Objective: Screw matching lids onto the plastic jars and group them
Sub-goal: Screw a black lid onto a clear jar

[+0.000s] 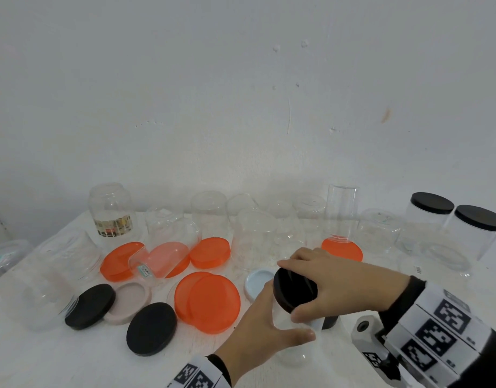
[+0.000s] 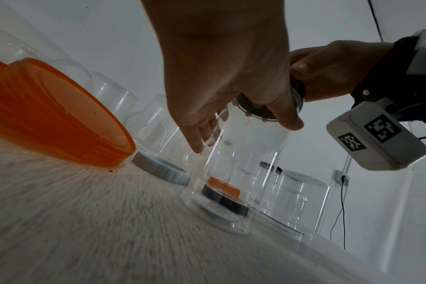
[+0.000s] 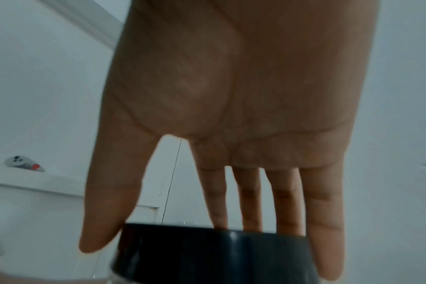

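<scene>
white table (image 1: 73,357) | left hand (image 1: 258,329) wraps clear jar (image 2: 238,163) | right hand (image 1: 342,284) grips black lid (image 1: 294,292)

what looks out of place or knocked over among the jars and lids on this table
One clear jar lies tipped on its side over the orange lids at left, while its neighbours stand. Two orange lids overlap mid-table. Nothing looks spilled or broken.

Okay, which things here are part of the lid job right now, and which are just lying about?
In hand:
- clear jar, held by the left hand
- black lid on its mouth, gripped by the right hand

Lying about:
- orange lids
- two loose black lids
- open jars by the wall
- two capped jars, far right
</scene>
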A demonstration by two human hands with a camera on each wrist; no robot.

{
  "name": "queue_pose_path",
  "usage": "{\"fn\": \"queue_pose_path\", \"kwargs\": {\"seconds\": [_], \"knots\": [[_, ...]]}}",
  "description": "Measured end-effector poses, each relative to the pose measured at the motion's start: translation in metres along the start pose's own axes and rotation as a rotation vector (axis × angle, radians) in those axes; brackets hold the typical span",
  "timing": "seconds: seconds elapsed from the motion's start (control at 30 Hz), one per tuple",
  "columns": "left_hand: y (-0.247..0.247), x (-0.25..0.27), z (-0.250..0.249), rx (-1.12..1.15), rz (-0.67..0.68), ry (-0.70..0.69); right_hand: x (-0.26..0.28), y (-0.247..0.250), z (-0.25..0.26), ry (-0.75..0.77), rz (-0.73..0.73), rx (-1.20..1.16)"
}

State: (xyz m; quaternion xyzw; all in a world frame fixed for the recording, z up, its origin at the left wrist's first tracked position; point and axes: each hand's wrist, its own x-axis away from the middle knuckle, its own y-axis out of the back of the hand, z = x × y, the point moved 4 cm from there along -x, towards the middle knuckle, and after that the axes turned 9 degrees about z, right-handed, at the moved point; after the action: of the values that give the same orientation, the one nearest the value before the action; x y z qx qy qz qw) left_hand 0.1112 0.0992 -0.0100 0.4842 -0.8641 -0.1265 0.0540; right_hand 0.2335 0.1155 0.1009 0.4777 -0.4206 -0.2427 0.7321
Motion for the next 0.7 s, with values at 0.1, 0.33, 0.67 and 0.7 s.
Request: {"fn": "queue_pose_path", "kwargs": {"seconds": [0.1, 0.33, 0.67, 0.7], "knots": [[0.000, 0.000, 0.000, -0.015, -0.011, 0.009, 0.002, 0.002, -0.001, 0.043, 0.012, -0.033], [0.000, 0.001, -0.002, -0.016, -0.023, 0.015, 0.006, -0.005, -0.003, 0.043, -0.051, -0.006], [0.000, 0.003, -0.008, -0.003, 0.012, 0.001, 0.013, -0.033, -0.003, 0.025, -0.267, -0.008], [0.002, 0.002, -0.008, -0.019, 0.041, 0.010, 0.014, -0.037, -0.003, 0.016, -0.279, -0.041]]}}
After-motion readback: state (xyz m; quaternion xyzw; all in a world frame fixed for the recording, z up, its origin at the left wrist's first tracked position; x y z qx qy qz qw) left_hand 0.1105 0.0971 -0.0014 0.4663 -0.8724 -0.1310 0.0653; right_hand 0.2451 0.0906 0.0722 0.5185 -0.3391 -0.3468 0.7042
